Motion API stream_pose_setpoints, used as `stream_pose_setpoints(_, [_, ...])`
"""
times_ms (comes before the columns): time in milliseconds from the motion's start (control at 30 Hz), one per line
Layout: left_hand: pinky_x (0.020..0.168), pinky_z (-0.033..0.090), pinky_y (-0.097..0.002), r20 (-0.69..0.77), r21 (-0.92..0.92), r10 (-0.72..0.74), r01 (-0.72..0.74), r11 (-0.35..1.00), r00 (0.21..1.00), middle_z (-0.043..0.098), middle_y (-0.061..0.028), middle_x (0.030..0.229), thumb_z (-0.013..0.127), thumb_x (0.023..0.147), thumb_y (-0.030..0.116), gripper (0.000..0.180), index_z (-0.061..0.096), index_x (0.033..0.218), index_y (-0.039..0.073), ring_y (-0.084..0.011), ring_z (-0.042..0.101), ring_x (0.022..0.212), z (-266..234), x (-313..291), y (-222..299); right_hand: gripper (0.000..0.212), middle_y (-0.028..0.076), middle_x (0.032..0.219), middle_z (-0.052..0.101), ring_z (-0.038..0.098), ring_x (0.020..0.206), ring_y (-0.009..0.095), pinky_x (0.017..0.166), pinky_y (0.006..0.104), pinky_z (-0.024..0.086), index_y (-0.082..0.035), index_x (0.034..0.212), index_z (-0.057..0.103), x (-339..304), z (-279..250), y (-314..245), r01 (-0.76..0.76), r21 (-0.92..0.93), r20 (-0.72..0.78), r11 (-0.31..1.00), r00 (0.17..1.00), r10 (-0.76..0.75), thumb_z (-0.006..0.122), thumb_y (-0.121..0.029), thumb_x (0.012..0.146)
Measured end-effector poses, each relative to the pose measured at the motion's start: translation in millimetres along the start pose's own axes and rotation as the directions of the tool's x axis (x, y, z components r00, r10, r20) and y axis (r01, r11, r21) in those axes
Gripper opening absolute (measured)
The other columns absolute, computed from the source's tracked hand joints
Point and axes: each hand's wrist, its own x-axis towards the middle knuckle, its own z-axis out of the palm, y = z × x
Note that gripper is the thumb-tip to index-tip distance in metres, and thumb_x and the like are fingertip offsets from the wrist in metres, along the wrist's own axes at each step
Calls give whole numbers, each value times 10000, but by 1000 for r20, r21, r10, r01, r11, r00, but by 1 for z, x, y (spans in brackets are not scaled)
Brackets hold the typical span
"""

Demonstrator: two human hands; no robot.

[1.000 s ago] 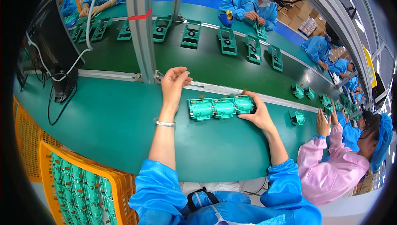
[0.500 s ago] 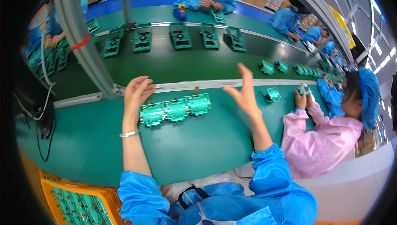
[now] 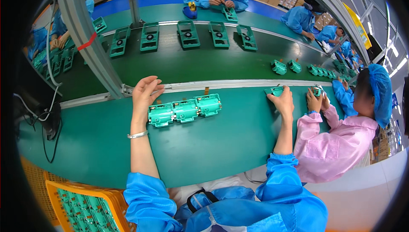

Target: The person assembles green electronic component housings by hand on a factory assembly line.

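Note:
Three green plastic housings (image 3: pixel 185 111) stand end to end in a row on the green bench, with short brown ribbon strips rising from their far side. My left hand (image 3: pixel 146 93) hovers at the row's left end, fingers loosely bent and apart, nothing in them. Over to the right, my right hand (image 3: pixel 283 103) has thumb and fingers closed around another green housing (image 3: pixel 276 91) near the bench's far edge. That hand hides much of the piece.
Beyond a metal rail (image 3: pixel 230 85), a dark green conveyor (image 3: pixel 179 63) carries green frames with round black parts and smaller housings. A co-worker in pink (image 3: pixel 336 142) handles a piece at right. An orange crate (image 3: pixel 111 204) of green parts stands lower left; a metal post (image 3: pixel 85 36) rises behind.
My right hand has moved right from open air and taken hold of the single housing. My left hand stays by the row. The whole view has shifted slightly.

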Motion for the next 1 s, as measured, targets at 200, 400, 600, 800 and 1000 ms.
stream_pose_setpoints(200, [935,620,-395,-13,31,-7,7,999,1000,674,-144,1148,681,1000,140,323,608,1260,-36,-237,697,1022,6,-1,2,893,242,1248,621,621,1165,415,903,524,535,-4,1455,441,-64,12,-73,362,138,83,922,923,-375,824,-445,779])
stream_pose_setpoints(400, [927,624,-385,-2,28,7,-7,1000,1000,675,-145,1147,678,1002,139,307,617,1248,-34,-236,700,1018,7,1,1,990,292,1325,530,561,1211,450,893,524,542,73,1527,339,-89,21,-97,486,149,69,861,863,-500,812,-474,851])
stream_pose_setpoints(600, [931,623,-386,-16,43,-6,7,999,1000,675,-141,1152,668,1007,134,293,621,1244,-31,-237,705,1023,10,-1,2,991,286,1421,489,555,1276,415,932,501,559,67,1540,335,-64,15,-69,575,413,120,707,735,-668,895,-277,799])
stream_pose_setpoints(800, [936,622,-393,-6,45,-2,3,999,1000,674,-145,1153,665,1010,139,290,621,1244,-27,-244,705,1034,9,0,1,994,254,1416,520,624,1174,308,855,364,609,56,1532,367,-67,4,-70,320,622,350,715,704,-619,931,-158,742])
stream_pose_setpoints(1000, [938,619,-408,4,28,0,0,1000,1000,673,-151,1153,662,1013,138,298,611,1253,-31,-247,699,1029,13,5,-5,848,225,1391,572,625,1170,289,941,386,560,63,1501,414,-63,1,-69,248,704,356,666,688,-633,851,-280,861])
